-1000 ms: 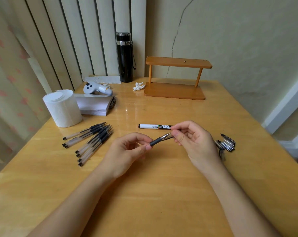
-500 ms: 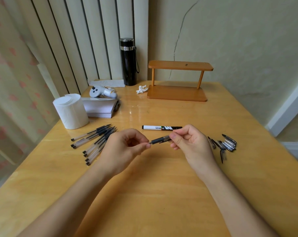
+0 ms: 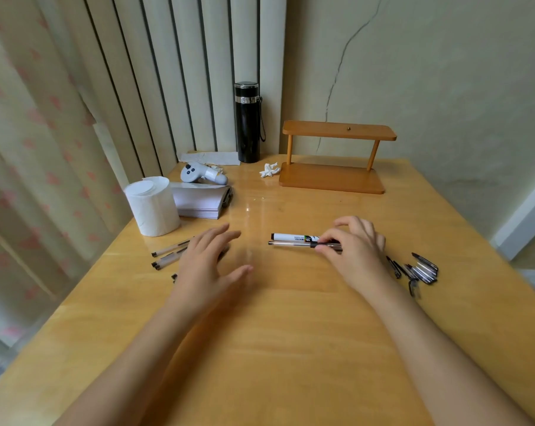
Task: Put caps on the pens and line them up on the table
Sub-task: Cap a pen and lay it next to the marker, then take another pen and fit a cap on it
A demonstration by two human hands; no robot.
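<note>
A clear pen with a dark cap end lies flat on the desk just right of the frame's centre, running left to right, right alongside a white marker that sits just behind it. The right hand is down on the pen's right end, fingertips pinched around it, so that grip is closed on the pen. The left hand hovers left of centre with fingers spread and thumb out, its grip wide open and holding nothing. Under and beyond that hand, toward the left of the frame, a bunch of clear pens lies on the desk, partly hidden by the fingers. At the right of the frame, past the right wrist, a small pile of loose caps rests on the wood. Further back on the left stand a white paper roll, a stack of paper and a pale grey controller. At the back edge stand a black flask, a crumpled white scrap and a small wooden shelf against the wall.
</note>
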